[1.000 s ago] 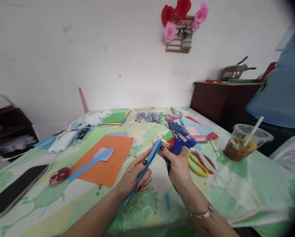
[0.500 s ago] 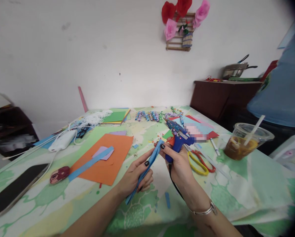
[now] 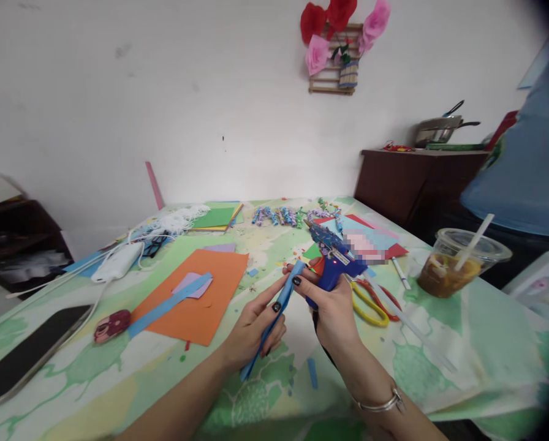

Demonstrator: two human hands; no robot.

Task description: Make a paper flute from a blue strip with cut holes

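Note:
Pinched in my left hand (image 3: pixel 258 321) is a folded blue paper strip (image 3: pixel 274 327), slanting up toward its far end. My right hand (image 3: pixel 332 306) is closed around the handle of a blue glue gun (image 3: pixel 336 269), whose nozzle points up and left, away from me. The thumb of that hand also presses the far end of the strip. A translucent glue stick (image 3: pixel 412 334) sticks out behind the gun, over scissors with yellow and red handles (image 3: pixel 371 306). A small blue paper scrap (image 3: pixel 312 373) lies on the cloth between my forearms.
Orange paper (image 3: pixel 219 294) bears another blue strip (image 3: pixel 173 300). A phone (image 3: pixel 30 349) and white power strip (image 3: pixel 118 263) lie left. Curled paper pieces (image 3: pixel 279 215) are at the back. An iced drink cup (image 3: pixel 453 263) stands right; beyond it is a person in blue (image 3: pixel 522 153).
The strip has turned slightly in my left hand and its lower end has shifted right. The glue gun has tilted a little, and its glue stick now reaches lower right.

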